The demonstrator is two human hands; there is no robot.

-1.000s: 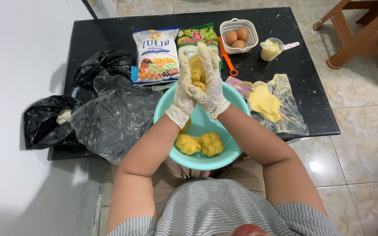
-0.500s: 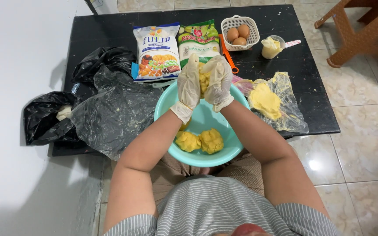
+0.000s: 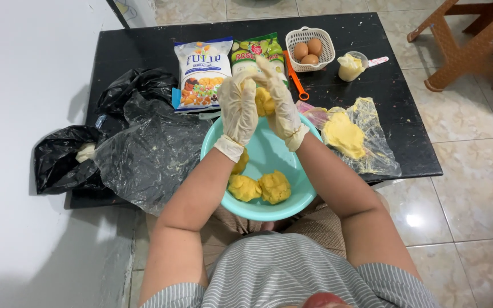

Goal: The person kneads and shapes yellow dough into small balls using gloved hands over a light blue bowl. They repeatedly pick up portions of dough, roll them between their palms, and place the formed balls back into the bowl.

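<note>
Both hands wear thin white gloves and press a lump of yellow dough (image 3: 264, 101) between their palms, above the far rim of a turquoise bowl (image 3: 269, 159). My left hand (image 3: 237, 111) covers the lump's left side, my right hand (image 3: 281, 105) its right side. Two yellow dough lumps (image 3: 259, 187) lie in the near part of the bowl, and a third piece peeks out from under my left wrist. The bowl rests at the near edge of a black table (image 3: 383, 68), partly over my lap.
A flattened dough slab lies on clear plastic (image 3: 352, 136) right of the bowl. Behind stand two printed bags (image 3: 202, 74), a white basket of eggs (image 3: 310, 49), an orange tool (image 3: 295, 80) and a small cup (image 3: 351, 66). Black plastic bags (image 3: 138, 142) fill the left. A wooden stool (image 3: 475, 40) stands at the right.
My hands have shifted a little while working the lump; the fingers, spread and upright before, now wrap more tightly around it.
</note>
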